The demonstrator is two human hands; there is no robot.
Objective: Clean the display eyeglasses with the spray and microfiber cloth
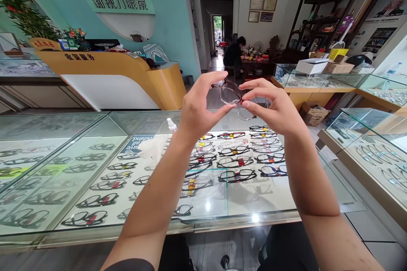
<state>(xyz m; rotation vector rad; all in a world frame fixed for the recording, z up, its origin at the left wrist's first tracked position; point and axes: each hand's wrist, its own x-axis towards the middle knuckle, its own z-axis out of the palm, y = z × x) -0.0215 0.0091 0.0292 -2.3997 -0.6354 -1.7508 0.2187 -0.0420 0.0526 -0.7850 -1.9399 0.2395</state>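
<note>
Both my hands hold a pair of eyeglasses (231,92) up above the glass display case, with the round, thin-rimmed frame tilted. My left hand (201,101) has its thumb and fingers at one rim. On the other side, my right hand (270,103) pinches the frame near its middle with thumb and fingertips. One lens ring hangs lower, partly behind the right fingers. Under my hands, rows of eyeglass frames (235,151) lie inside the case. A small white spray bottle (172,125) and a crumpled whitish cloth (151,149) are left of my left wrist.
The glass counter (244,214) spans the space before me. More display cases (365,152) stand at right. Boxes (311,66) sit on the far case. A yellow-and-white reception desk (124,80) is at back left. A person (234,56) sits at a cluttered table behind.
</note>
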